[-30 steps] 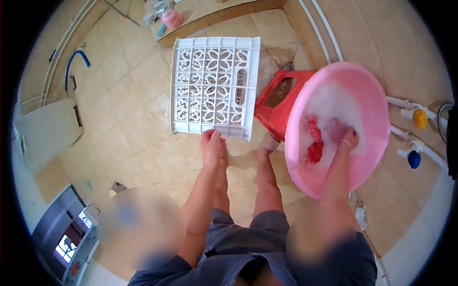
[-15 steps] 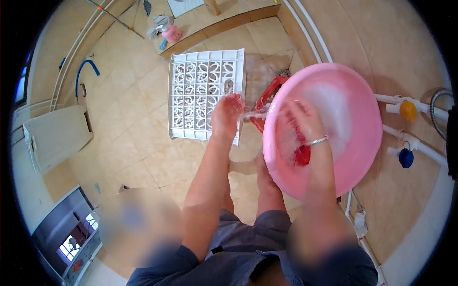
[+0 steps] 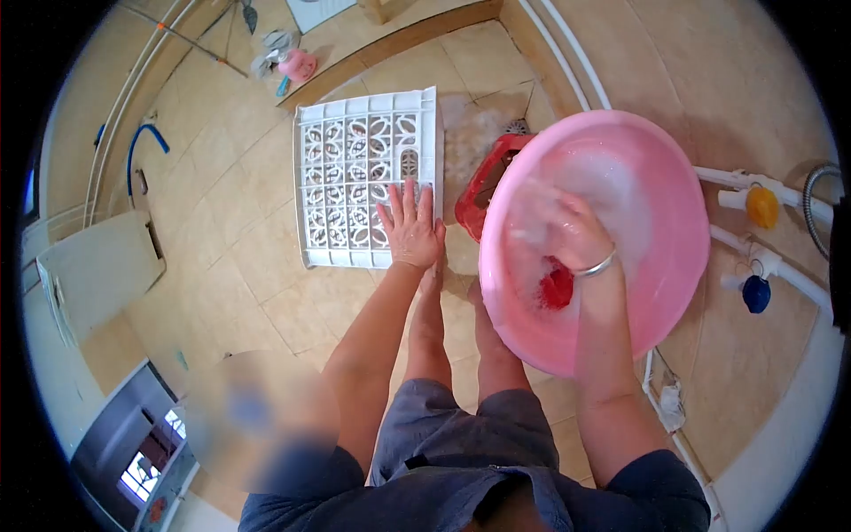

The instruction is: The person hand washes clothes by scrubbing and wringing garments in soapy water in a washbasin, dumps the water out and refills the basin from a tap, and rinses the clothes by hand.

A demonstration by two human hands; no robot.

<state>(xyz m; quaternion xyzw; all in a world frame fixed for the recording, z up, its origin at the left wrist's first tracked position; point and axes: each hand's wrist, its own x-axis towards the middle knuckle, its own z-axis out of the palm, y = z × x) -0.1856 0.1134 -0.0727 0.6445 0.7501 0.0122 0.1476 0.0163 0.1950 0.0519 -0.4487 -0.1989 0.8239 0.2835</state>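
My left hand (image 3: 413,232) is open, fingers spread, palm down over the near right corner of an upturned white plastic crate (image 3: 355,183) with a leaf-pattern lattice. Whether it touches the crate I cannot tell. Inside a large pink basin (image 3: 675,266), my right hand (image 3: 574,232) is over the soapy water (image 3: 612,191), with a silver bangle at the wrist. Its fingers are smeared by motion. A red object (image 3: 557,288) lies in the basin just below that hand; its kind is unclear.
A red plastic stool (image 3: 472,199) shows partly under the basin. Water is spreading on the tiled floor near a drain (image 3: 517,129). Pipes with a yellow valve (image 3: 761,207) and a blue valve (image 3: 755,294) run along the right wall. A pink bottle (image 3: 298,65) stands on the ledge.
My left hand has moved left and down from the basin side, and its fingers have spread over the crate. The water splash between the hands is gone. My right hand stays in the basin.
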